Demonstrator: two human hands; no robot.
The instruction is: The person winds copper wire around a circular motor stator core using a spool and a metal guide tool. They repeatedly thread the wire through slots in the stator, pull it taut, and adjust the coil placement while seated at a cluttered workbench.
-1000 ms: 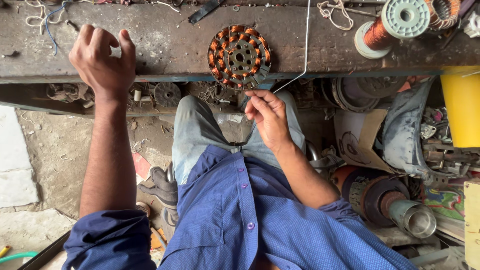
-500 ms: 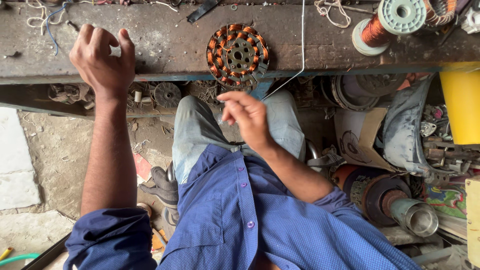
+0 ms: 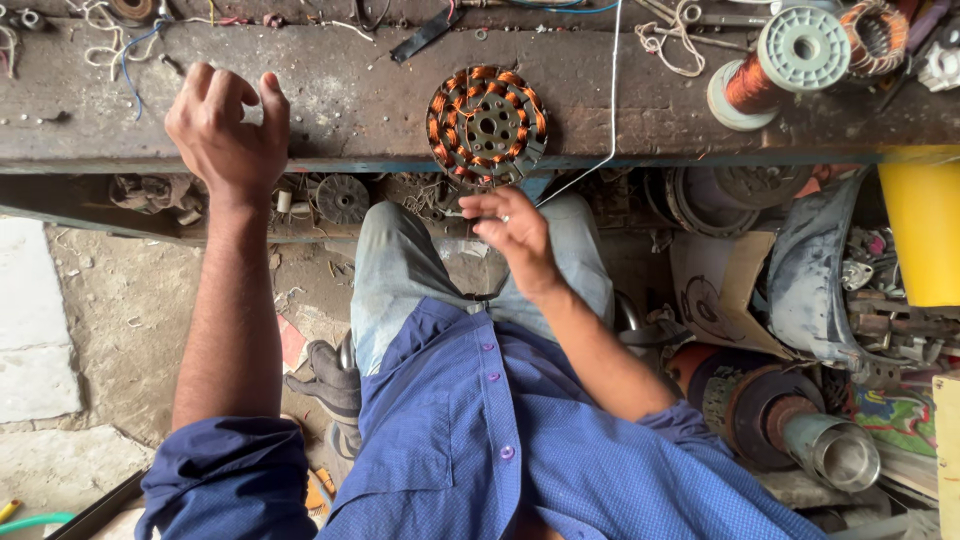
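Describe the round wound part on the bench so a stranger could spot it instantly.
Find the worn metal workbench. At its front edge, just above the right hand, lies a round metal stator. Unlike the copper wire spool farther right, it lies flat, ringed with orange coils.

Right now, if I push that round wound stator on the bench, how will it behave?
The stator lies flat on the workbench, so it would probably slide, not roll. Its metal core and copper coils suggest it is heavy for its size. It sits near the bench edge, so a push toward you might tip it off.

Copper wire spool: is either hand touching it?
No. The copper wire spool lies on the bench, well apart from the left hand and right hand.
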